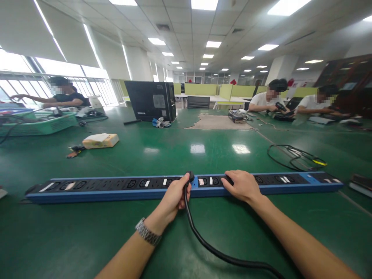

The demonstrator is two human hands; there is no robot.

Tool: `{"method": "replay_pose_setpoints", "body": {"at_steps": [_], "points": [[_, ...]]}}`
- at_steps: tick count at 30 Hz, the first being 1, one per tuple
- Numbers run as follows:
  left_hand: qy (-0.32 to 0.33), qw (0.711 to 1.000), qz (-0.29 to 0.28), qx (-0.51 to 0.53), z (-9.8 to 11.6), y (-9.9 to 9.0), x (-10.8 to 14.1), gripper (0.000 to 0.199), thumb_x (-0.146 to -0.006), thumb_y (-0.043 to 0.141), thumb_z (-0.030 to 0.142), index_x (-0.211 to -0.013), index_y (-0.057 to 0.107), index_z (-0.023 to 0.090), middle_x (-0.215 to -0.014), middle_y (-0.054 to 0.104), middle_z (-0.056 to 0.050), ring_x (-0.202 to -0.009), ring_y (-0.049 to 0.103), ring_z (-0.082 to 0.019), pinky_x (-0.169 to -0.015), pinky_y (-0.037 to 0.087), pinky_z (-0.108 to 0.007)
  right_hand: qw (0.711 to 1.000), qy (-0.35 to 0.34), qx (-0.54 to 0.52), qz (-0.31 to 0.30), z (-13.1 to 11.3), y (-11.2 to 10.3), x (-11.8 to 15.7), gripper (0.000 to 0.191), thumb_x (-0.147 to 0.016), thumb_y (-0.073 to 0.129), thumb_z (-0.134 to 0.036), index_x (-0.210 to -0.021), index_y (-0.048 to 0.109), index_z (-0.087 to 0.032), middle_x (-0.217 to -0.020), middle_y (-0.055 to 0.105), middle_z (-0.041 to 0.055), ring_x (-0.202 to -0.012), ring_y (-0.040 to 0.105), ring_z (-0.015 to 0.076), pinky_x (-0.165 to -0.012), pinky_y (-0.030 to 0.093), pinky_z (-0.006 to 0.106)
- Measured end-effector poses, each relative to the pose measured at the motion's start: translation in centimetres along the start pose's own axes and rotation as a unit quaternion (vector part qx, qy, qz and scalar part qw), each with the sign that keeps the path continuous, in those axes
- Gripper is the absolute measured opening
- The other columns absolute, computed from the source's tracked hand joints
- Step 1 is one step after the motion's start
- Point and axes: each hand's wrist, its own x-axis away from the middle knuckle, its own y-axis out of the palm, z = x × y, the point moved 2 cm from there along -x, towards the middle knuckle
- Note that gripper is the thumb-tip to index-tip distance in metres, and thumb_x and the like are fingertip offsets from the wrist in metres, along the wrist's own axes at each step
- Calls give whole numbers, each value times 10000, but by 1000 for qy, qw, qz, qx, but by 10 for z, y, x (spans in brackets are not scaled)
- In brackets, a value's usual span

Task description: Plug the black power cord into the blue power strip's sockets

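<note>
A long blue power strip (110, 195) with black socket panels lies across the green table in front of me. Near its middle, my left hand (174, 194) is closed around the black plug (190, 177) of a thick black cable (207, 248). The plug is at the strip's top face; whether it sits in a socket is hidden. From the plug the cable curves down towards the lower right. To the right of the plug, my right hand (242, 185) rests on the strip, fingers curled over its far side; what is under the fingertips is hidden.
Beyond the strip are a tissue pack (100, 141), a black case (151, 101), gloves (161, 123) and a coiled cable (293, 157). Green baskets (46, 124) stand at left. One person (68, 97) sits behind them; two others (269, 101) sit at the right.
</note>
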Motion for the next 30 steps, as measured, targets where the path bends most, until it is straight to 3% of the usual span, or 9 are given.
{"method": "replay_pose_setpoints", "body": {"at_steps": [9,13,19,30], "points": [[40,993,71,-86,-4,9,5,523,-790,488,603,-485,457,179,-344,350,51,-279,334,-64,-305,185,-171,1000,9,-4,21,-3,-4,6,452,-915,383,-509,-991,712,-209,-961,725,67,-905,645,210,-769,425,299],[49,990,54,-121,-5,15,5,538,-774,501,602,-447,463,177,-321,386,25,-277,354,-75,-316,212,-187,1000,8,-6,25,-4,-5,7,444,-917,387,-499,-1005,710,-208,-963,726,64,-904,644,212,-766,425,304],[12,998,52,-16,-7,15,5,528,-782,488,590,-439,449,190,-261,303,46,-255,270,-68,-334,180,-205,999,30,-6,29,-6,-6,6,436,-916,391,-494,-980,722,-219,-956,731,56,-883,648,217,-755,425,313],[24,993,52,-101,-12,12,4,550,-793,468,593,-449,505,165,-307,393,20,-280,366,-77,-347,244,-197,998,61,0,31,-11,-4,6,434,-930,363,-461,-965,729,-229,-941,734,48,-868,648,212,-736,418,308]]}}
